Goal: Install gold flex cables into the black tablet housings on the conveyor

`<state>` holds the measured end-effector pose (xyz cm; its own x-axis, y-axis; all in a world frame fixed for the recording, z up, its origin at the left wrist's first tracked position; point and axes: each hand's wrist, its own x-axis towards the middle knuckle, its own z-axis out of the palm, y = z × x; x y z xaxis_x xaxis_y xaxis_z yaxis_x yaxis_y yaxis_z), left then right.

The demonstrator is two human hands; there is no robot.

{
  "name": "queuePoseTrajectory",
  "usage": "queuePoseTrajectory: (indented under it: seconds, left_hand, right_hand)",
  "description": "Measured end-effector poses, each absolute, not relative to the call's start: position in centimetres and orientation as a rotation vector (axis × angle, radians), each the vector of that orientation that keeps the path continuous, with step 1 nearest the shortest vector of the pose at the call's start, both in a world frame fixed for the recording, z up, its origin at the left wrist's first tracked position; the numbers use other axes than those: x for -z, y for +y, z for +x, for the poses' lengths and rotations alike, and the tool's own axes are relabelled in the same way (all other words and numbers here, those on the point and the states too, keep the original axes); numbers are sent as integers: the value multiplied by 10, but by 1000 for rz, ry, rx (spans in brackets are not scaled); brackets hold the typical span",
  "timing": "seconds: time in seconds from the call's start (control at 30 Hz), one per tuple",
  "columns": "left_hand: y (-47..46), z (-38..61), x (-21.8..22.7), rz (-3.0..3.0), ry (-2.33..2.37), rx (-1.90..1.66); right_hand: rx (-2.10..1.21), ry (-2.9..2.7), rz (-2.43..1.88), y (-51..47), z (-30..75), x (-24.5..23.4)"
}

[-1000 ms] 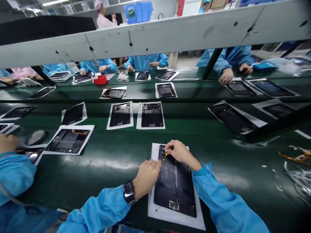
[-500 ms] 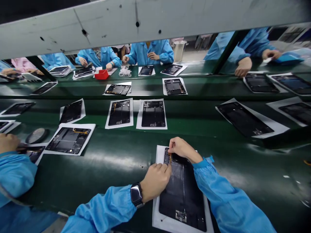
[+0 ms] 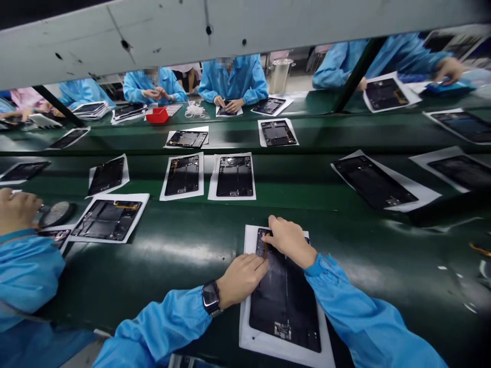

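Note:
A black tablet housing (image 3: 293, 301) lies open-side up on a white sheet (image 3: 249, 350) in front of me. Near its upper left corner runs a narrow orange flex cable (image 3: 265, 250). My left hand (image 3: 240, 280), a watch on its wrist, has its fingers closed at the cable's lower end; the fingertips are partly hidden. Over the housing's top edge, my right hand (image 3: 290, 241) is closed too, its thumb at the cable's upper end and its index finger bent above it.
More tablet housings on white sheets lie about the green bench, including one (image 3: 109, 221) at left and one (image 3: 235, 176) ahead. A co-worker's hand (image 3: 17, 209) is beside a round dark object (image 3: 57, 213). A grey beam (image 3: 172, 38) crosses overhead. Other people sit opposite, near a red box (image 3: 157, 115).
My right hand has shifted its grip, the thumb now lower on the cable's upper end. My left hand stays almost in place. Across the bench, a co-worker has lifted a housing with its sheet.

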<state>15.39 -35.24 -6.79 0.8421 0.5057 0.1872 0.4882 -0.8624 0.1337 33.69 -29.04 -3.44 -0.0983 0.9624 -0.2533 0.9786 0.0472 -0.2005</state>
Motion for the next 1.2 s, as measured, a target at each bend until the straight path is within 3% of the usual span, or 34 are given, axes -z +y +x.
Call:
queuePoseTrajectory:
  seconds: [0.27,0.6,1.2]
  left_hand:
    - [-342,147,65,2899,726,-622]
    - [-343,150,76,2887,591,-764]
    - [-345,150,71,2792,612,-738]
  right_hand:
    - [272,2374,2037,-293,349,47]
    - [727,2346,2106,-280,363,55]
    - [724,2411,2149,-281,367,59]
